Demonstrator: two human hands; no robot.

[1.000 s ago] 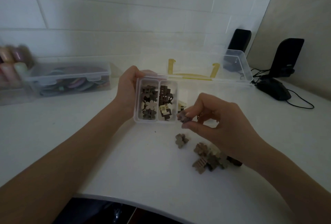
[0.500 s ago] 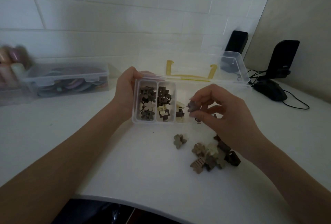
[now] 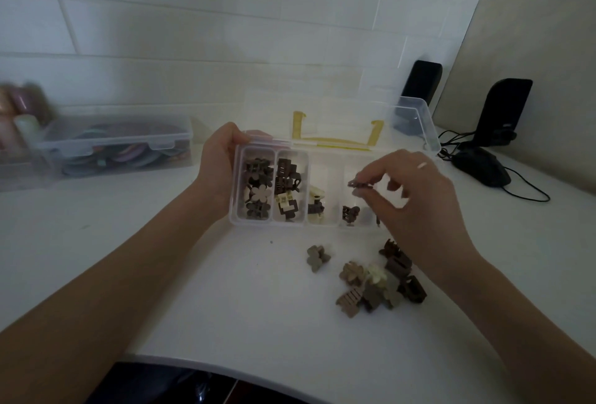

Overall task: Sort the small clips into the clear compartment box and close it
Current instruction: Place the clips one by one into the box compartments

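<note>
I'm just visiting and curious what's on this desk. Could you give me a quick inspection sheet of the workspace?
Surface: white table, rounded front edge.
Job's things: clear box open, clips in four compartments; loose clips piled in front of it; one apart.
Clutter: lidded bin at left; big clear tub behind.
Hands: left hand holds the box's left end; right hand pinches a clip over the fourth compartment.
Cables: black cord from the mouse.
Surroundings: white brick wall; two black speakers.
</note>
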